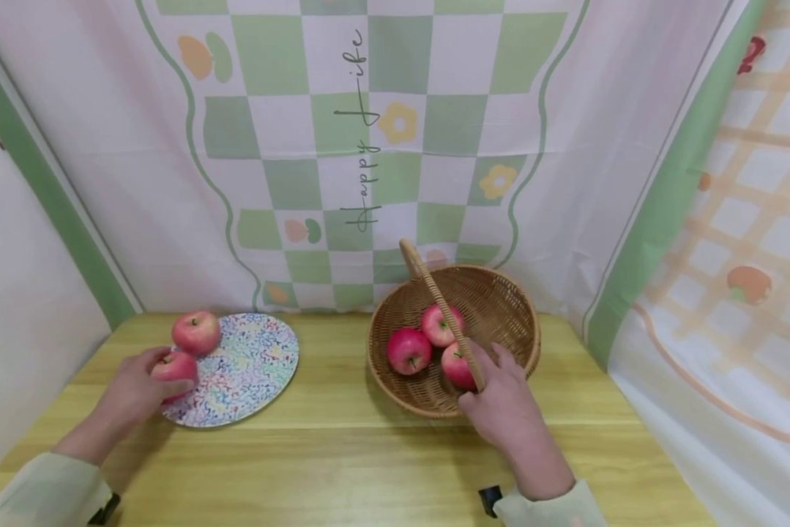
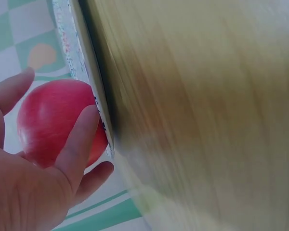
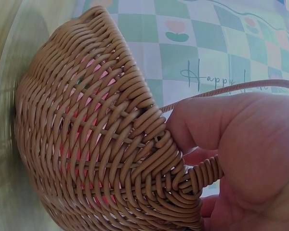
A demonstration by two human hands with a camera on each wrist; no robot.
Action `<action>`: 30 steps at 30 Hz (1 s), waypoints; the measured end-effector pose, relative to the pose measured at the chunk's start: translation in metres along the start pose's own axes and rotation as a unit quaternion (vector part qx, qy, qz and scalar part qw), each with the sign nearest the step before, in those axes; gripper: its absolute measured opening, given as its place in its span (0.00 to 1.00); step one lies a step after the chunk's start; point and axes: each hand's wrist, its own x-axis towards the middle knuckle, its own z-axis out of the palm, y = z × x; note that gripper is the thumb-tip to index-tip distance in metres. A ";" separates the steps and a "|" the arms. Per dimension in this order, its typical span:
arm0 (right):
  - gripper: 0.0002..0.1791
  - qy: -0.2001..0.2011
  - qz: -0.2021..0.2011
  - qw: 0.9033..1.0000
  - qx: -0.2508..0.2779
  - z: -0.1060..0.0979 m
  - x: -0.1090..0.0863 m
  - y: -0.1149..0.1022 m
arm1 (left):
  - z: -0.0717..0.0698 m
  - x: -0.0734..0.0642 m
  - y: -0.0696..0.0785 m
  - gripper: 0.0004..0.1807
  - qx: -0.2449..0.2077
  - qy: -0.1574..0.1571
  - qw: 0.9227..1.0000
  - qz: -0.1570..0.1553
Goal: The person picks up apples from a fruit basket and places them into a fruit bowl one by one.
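Note:
My left hand (image 1: 134,388) holds a red apple (image 1: 176,375) at the left edge of a speckled, multicoloured round plate (image 1: 250,380). In the left wrist view, thumb and fingers lie around this apple (image 2: 58,120), which touches the plate. Another pinkish apple (image 1: 195,333) sits just behind it, at the plate's edge. At the right, my right hand (image 1: 507,402) grips the near end of the handle (image 1: 434,289) of a brown wicker basket (image 1: 500,300). Inside lie a dark red apple (image 1: 408,351) and two lighter ones, the nearest (image 1: 457,366) partly hidden by handle and hand.
A wooden table (image 1: 322,454) carries the plate and basket, with a gap of bare wood between them. Behind hangs a green-and-white checked cloth (image 1: 342,176); further printed cloths hang on both sides.

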 end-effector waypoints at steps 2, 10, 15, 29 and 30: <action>0.47 0.000 -0.001 1.000 -0.001 0.000 0.000 0.000 | 0.000 0.000 -0.001 0.57 0.004 0.000 1.000 0.006; 0.47 -0.003 0.001 1.000 -0.001 -0.001 0.000 -0.001 | -0.001 0.002 -0.004 0.58 -0.013 -0.001 1.000 0.016; 0.47 -0.001 0.004 1.000 0.003 -0.001 0.000 0.000 | -0.007 -0.004 0.006 0.59 0.036 0.009 0.999 0.004; 0.48 0.010 -0.002 1.000 0.008 0.000 0.000 0.002 | -0.003 -0.029 0.067 0.53 0.167 0.090 0.980 0.067; 0.48 0.011 -0.003 1.000 0.008 0.000 0.000 0.002 | -0.001 -0.030 0.073 0.53 0.172 0.094 0.978 0.075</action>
